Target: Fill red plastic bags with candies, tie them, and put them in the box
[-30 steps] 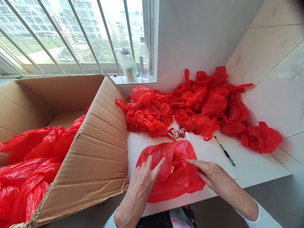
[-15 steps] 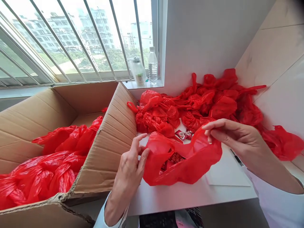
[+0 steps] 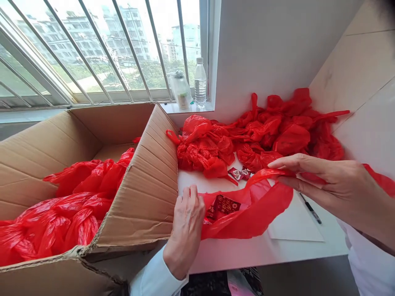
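Note:
A red plastic bag [image 3: 247, 218] is stretched between my two hands above the white table, its mouth facing up. Inside it lie dark red printed packets [image 3: 226, 204] with pale characters. My left hand [image 3: 188, 218] is closed on the bag's left edge, back of the hand toward me. With thumb and fingers, my right hand [image 3: 324, 181] pinches the right handle and pulls it out to the right. Just behind the bag, small dark red sachets [image 3: 238, 173] rest on the table.
A large cardboard box [image 3: 138, 193] at left holds red bags [image 3: 64, 222]. Several red bags [image 3: 271, 127] are heaped along the wall. On the table at right are white paper [image 3: 293, 226] and a black pen [image 3: 311, 209]. A water bottle [image 3: 200, 84] stands on the windowsill.
My left hand has turned over, back now upward, and closed on the bag's left side. My right hand has shifted slightly right, and the bag's mouth is stretched wider, showing more of the packets.

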Motion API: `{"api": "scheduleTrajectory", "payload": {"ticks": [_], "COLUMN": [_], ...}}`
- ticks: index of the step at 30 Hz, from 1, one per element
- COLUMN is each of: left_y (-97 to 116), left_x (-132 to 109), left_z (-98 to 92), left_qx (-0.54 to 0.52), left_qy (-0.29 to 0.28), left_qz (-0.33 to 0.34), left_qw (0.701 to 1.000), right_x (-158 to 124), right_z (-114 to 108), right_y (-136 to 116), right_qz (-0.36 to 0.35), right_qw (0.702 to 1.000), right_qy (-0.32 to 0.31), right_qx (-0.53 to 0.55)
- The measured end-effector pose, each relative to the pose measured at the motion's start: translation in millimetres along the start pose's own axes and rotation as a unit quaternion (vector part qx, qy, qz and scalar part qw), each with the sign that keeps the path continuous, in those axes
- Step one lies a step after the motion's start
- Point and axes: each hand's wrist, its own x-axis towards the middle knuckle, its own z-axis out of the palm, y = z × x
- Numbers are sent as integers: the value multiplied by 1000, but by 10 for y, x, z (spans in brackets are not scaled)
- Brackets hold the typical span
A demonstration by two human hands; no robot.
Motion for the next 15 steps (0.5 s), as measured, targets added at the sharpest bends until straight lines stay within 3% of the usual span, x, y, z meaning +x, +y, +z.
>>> {"api": "scheduleTrajectory", "payload": {"ticks": [1, 3, 5, 8, 10, 11, 12, 15], "left_y": [-50, -166, -263, -300, -259, -228, -196, -109], "left_x": [35, 105, 168, 265, 329, 353, 367, 337], "left_z": [-77, -251, -418, -593, -635, -634, -623, -564], "left_qx": [-43, -167, -321, -560, -649, -655, -637, -510], "left_qy": [-11, 22, 77, 132, 128, 112, 84, -38], "left_qz": [4, 29, 35, -47, -99, -109, -108, -40], "left_qw": [999, 985, 943, 816, 743, 739, 759, 858], "right_x": [22, 83, 165, 298, 372, 401, 426, 480], "right_z": [-13, -32, -47, -65, -71, -70, -65, -6], "right_y": [22, 52, 45, -36, -117, -160, -204, -350], "right_qz": [-13, -36, -30, 20, 5, -19, -44, -92], "right_qw": [999, 997, 997, 995, 997, 998, 998, 994], "right_qy": [11, 26, 40, 91, 72, 53, 34, 8], "right_qx": [-30, -66, -61, -29, -8, 1, 11, 65]}}
